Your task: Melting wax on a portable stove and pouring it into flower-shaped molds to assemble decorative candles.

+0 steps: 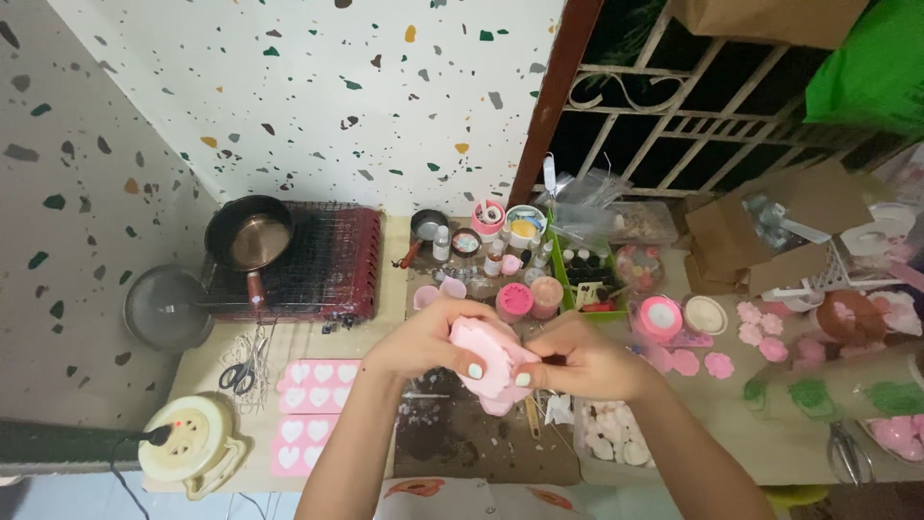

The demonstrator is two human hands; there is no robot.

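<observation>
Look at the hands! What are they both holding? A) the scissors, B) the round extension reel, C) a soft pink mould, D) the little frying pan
C: the left hand and the right hand both grip the pink mould between them, while the scissors, frying pan and extension reel lie untouched on the table.
</observation>
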